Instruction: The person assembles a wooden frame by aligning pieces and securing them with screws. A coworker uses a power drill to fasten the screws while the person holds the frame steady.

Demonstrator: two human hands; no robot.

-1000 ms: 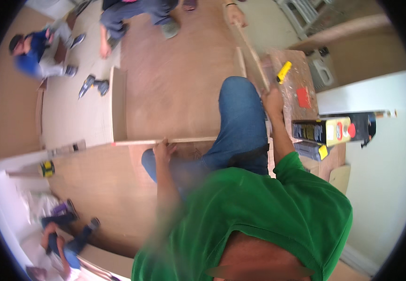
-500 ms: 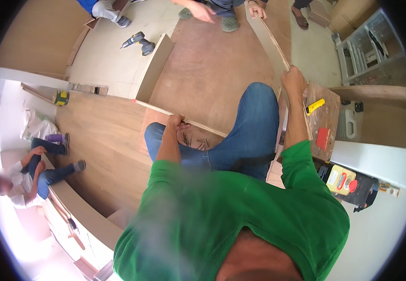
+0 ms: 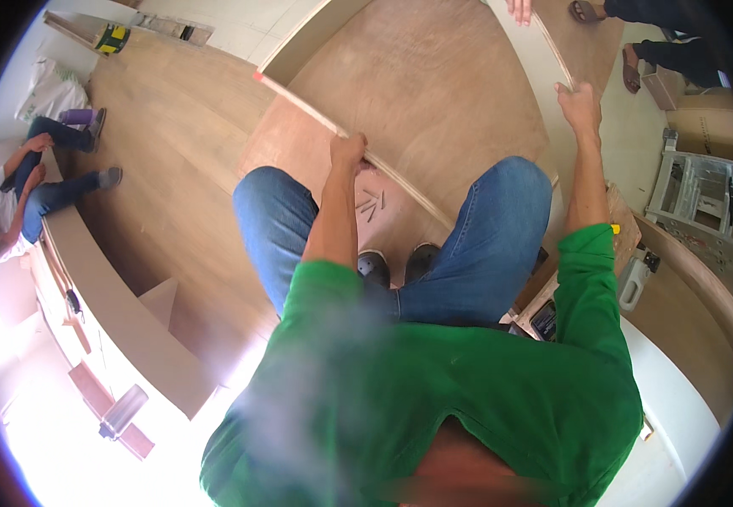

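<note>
My left hand (image 3: 349, 152) is closed round the top edge of a narrow plywood board (image 3: 409, 188) that stands on edge in front of my knees. At its far left end, marked red, this board meets a second pale board (image 3: 320, 32). My right hand (image 3: 580, 108) grips the upper edge of a long white-faced board (image 3: 544, 80) on the right, thumb on top. Farther along that same board rests another person's hand (image 3: 519, 10). Several loose nails or screws (image 3: 371, 204) lie on the brown sheet (image 3: 417, 84) between my legs, just behind the near board.
A seated person (image 3: 24, 186) is at the left beside a long board (image 3: 121, 313). A green-and-black tub (image 3: 113, 39) stands at the far left. On the right are a metal stepladder (image 3: 692, 190), a white jug (image 3: 634, 283) and another person's legs (image 3: 679, 63).
My view has tilted and shifted; the drill at the far left is out of sight. My knees have spread and my shoes now show. Both hands keep their boards.
</note>
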